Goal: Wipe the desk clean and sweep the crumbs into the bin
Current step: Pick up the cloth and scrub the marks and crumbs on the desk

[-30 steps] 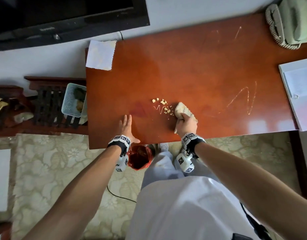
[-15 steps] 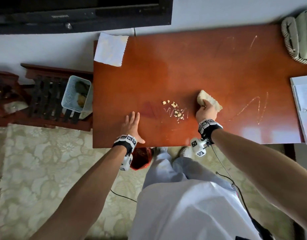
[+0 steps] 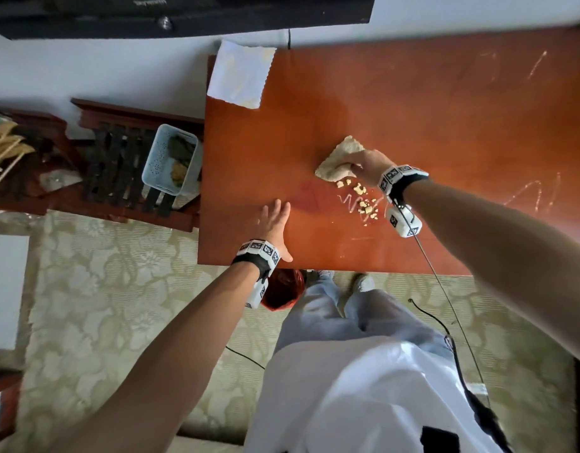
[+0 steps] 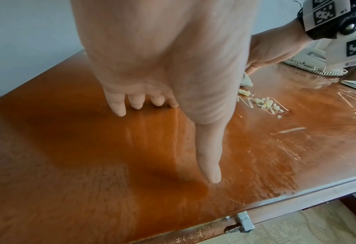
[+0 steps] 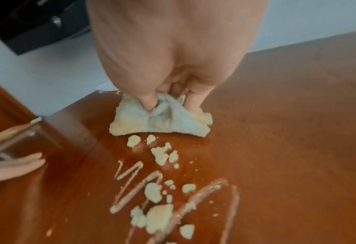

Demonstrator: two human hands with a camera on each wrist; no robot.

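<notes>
My right hand [image 3: 364,163] [image 5: 168,97] pinches a crumpled pale yellow cloth [image 3: 337,160] [image 5: 158,122] and presses it on the reddish wooden desk [image 3: 413,119], just beyond the crumbs [image 3: 362,199] [image 5: 158,189]. The pale crumbs lie over white zigzag smear marks [image 5: 131,181]. My left hand [image 3: 274,223] [image 4: 162,102] rests flat near the desk's front edge, fingers straight, left of the crumbs [image 4: 262,103]. A red-lined bin [image 3: 282,291] stands on the floor under the front edge, partly hidden by my left wrist.
A white tissue [image 3: 239,73] overhangs the desk's back left corner. More white scribbles [image 3: 537,194] mark the desk to the right. A light blue basket [image 3: 169,158] sits on a dark rack left of the desk. A phone [image 4: 310,62] and papers lie far right.
My right hand carried the cloth from the crumbs' right side round to their far side. The left hand stayed flat on the desk. The camera view shifted right.
</notes>
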